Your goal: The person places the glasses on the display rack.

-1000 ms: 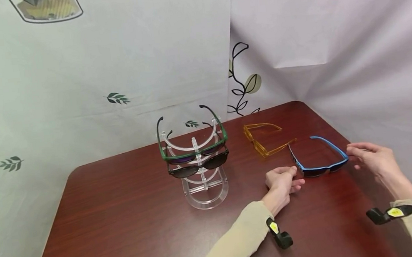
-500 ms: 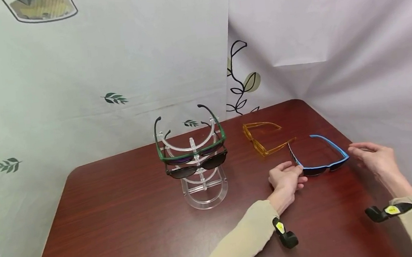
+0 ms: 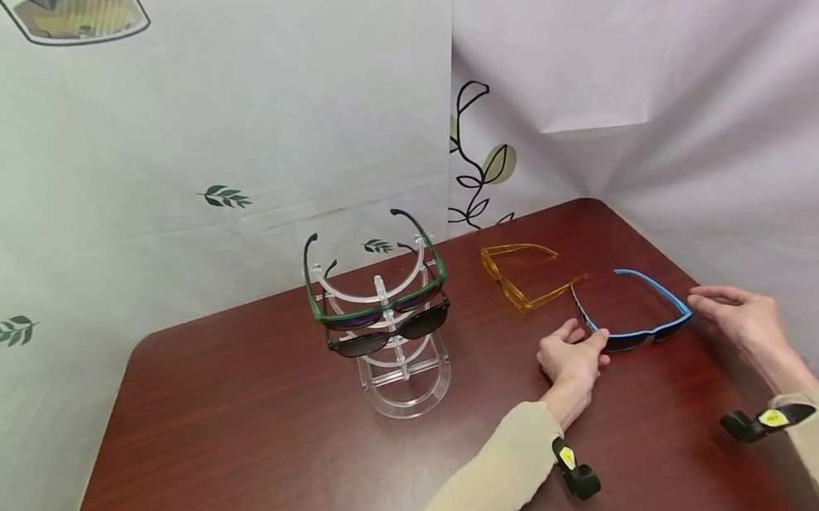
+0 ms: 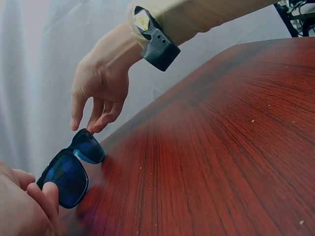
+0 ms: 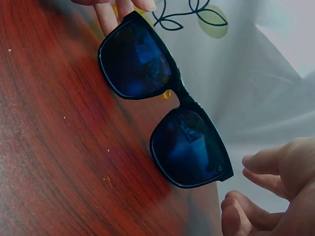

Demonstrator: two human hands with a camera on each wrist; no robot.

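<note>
A pair of blue-framed sunglasses with dark lenses lies on the table at the right, arms unfolded and pointing away. My left hand pinches its left front corner, the thumb over the hinge and fingers beside the arm. Close to the right hinge is my right hand, thumb and fingers bent loosely. The right wrist view shows a small gap between the fingertips of that right hand and the sunglasses. From the left wrist, the front of both lenses shows.
Amber glasses lie just behind the blue pair, arms spread. Left of the hands stands a clear display stand bearing green-framed sunglasses above black sunglasses. A printed cloth hangs behind the reddish-brown table.
My left hand has moved right, from beside the blue sunglasses onto their left corner. My right hand stays near the right hinge, and the sunglasses keep about the same place.
</note>
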